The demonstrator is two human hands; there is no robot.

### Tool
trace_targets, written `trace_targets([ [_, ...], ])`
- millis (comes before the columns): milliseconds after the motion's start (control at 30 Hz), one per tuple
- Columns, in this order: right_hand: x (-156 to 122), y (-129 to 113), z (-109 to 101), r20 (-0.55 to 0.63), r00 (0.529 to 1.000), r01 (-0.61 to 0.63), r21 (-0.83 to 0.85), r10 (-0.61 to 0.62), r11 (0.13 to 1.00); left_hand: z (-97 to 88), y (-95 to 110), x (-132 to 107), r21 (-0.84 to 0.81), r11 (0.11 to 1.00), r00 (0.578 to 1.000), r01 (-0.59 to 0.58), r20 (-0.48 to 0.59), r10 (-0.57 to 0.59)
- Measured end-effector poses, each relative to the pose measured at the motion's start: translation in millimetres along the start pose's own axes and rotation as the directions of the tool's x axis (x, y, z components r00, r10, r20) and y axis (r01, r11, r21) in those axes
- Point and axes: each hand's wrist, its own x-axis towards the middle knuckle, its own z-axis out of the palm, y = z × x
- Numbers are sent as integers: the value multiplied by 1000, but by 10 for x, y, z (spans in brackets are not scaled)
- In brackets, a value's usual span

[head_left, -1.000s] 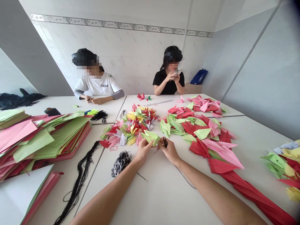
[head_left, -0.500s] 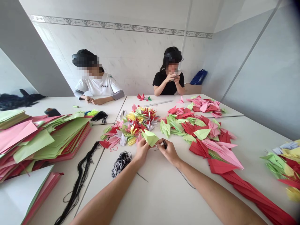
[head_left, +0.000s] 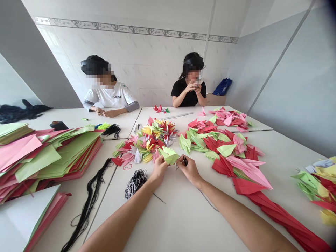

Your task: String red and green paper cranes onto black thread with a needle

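My left hand (head_left: 159, 168) pinches a light green folded paper piece (head_left: 169, 155) and holds it just above the white table (head_left: 181, 213). My right hand (head_left: 189, 168) is closed beside it, fingers gripping a small dark tool (head_left: 184, 160) whose tip sits at the paper's right edge. A thin black thread (head_left: 207, 199) trails back from under my right wrist. A heap of finished folded paper figures (head_left: 151, 138) in yellow, red, pink and white lies right behind both hands.
Folded red, pink and green papers (head_left: 228, 150) spread to the right. Stacks of flat coloured sheets (head_left: 47, 154) fill the left. A coil of cord (head_left: 135, 182) and black strings (head_left: 90, 196) lie near my left arm. Two people sit at the far side.
The green paper piece has been turned slightly between my fingers. Both hands stay in nearly the same spot.
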Motion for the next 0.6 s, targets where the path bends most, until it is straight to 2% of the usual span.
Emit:
trace_targets([
  [267, 6, -33, -5, 3, 999, -43, 15, 43, 999, 6, 55, -52, 110, 991, 993, -70, -86, 80],
  [600, -25, -98, -10, -6, 1000, -20, 11, 21, 1000, -8, 82, -65, 87, 995, 997, -58, -53, 63],
])
